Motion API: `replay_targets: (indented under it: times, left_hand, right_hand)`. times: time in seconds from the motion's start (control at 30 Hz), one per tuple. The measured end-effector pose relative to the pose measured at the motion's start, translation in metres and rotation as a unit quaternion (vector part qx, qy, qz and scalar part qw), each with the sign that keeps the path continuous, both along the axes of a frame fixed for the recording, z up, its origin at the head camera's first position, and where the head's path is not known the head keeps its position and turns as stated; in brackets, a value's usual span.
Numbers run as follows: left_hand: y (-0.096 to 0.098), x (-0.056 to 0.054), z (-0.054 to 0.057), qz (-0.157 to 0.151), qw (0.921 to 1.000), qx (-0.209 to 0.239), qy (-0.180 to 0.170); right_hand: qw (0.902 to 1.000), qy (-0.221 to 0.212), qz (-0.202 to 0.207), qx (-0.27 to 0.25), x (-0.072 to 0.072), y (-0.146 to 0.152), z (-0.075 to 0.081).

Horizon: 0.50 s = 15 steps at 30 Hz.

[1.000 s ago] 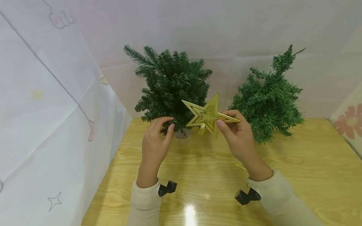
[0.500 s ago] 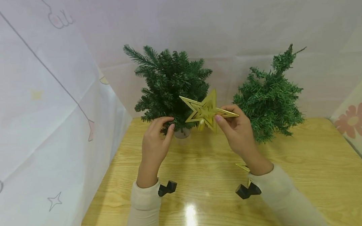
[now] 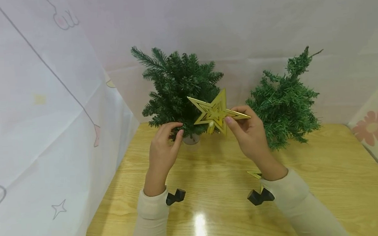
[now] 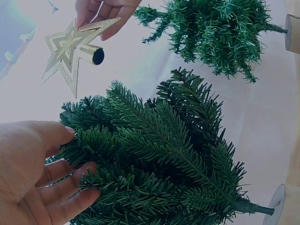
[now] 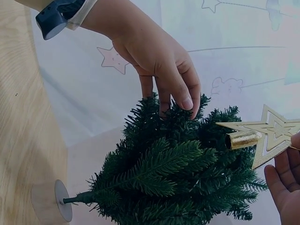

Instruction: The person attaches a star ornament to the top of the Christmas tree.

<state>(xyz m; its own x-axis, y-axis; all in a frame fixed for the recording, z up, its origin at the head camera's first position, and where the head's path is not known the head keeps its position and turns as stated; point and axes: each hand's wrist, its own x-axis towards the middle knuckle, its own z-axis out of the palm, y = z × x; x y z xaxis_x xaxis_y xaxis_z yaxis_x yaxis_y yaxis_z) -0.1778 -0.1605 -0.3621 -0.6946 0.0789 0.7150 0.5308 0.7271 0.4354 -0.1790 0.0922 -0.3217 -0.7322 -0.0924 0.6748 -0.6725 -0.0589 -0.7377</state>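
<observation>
My right hand pinches one point of a gold star tree topper between thumb and fingers. The topper has a short hollow tube on its back, and hangs in the air by the upper branches of a small artificial Christmas tree. On that tree's near side, my left hand holds branch tips between thumb and curled fingers; the right wrist view shows the fingertips among the needles. The left wrist view shows the topper apart from the branches.
A second small tree, with thinner, brighter needles, stands to the right. Another gold star lies on the wooden table, partly hidden under my right wrist. Printed cloth hangs behind and at the sides.
My right hand has moved the star topper slightly up and away from me, toward the tree's upper branches. The left hand keeps its place at the tree.
</observation>
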Motion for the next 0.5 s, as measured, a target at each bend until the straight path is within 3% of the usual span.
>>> replay_targets:
  times: [0.5]
  left_hand:
    - [-0.0008,-0.0002,-0.0008,-0.001,1.0,-0.001,-0.005]
  right_hand:
    - [0.9998,-0.019,0.005,0.0,-0.0026,-0.0027,0.0036]
